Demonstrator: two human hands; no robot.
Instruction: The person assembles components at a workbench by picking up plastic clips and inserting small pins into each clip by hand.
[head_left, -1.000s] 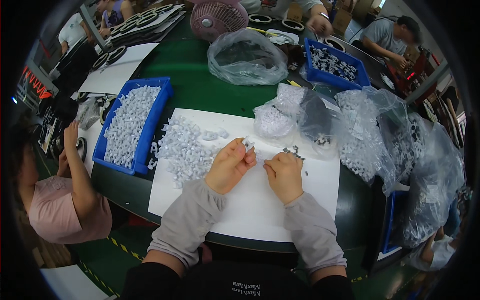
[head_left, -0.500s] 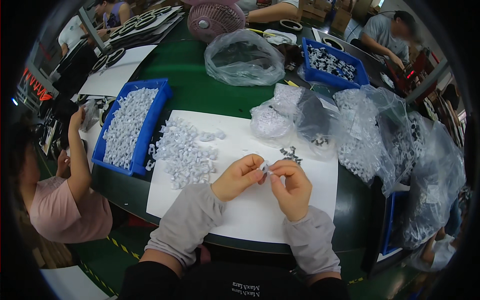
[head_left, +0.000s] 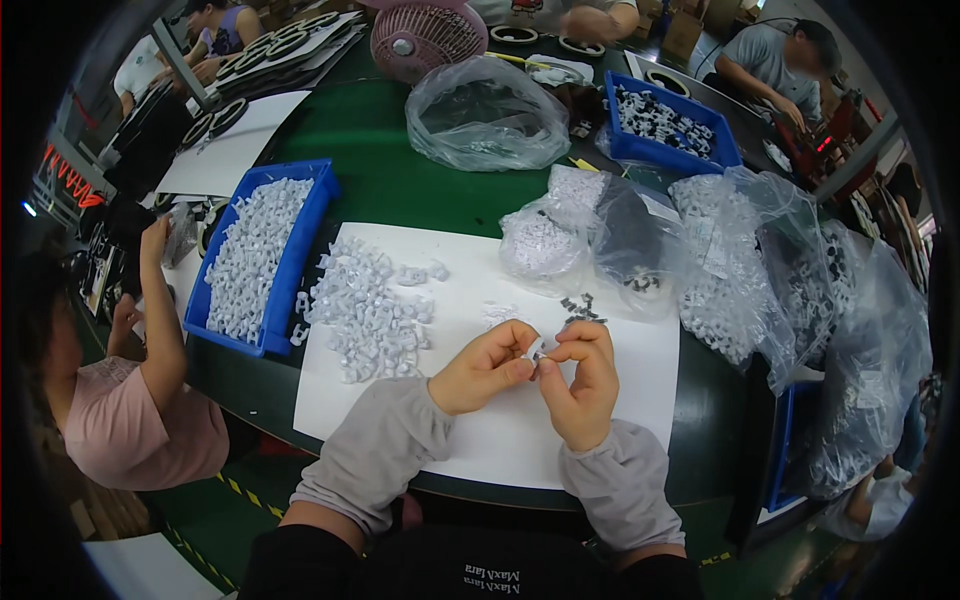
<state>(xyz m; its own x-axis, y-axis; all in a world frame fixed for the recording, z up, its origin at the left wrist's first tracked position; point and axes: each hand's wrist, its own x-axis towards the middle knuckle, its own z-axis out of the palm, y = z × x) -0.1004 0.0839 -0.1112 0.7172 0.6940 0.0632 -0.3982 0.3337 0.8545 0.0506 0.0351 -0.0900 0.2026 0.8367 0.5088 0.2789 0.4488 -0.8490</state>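
While the small white piece (head_left: 535, 350) is pinched by thumb and forefinger of the left hand (head_left: 478, 372) above the white sheet (head_left: 500, 435), its right side is pinched by the fingertips of the right hand (head_left: 582, 388) (whether a second part is hidden there cannot be told). It is best held firmly on the left and pressed squarely from the right, near of the dark bits (head_left: 582, 308).

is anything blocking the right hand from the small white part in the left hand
Nothing visible: the right hand is right up at the small white part, which the left hand pinches. The dark pieces lie on the white sheet beyond the hands, out of the way.
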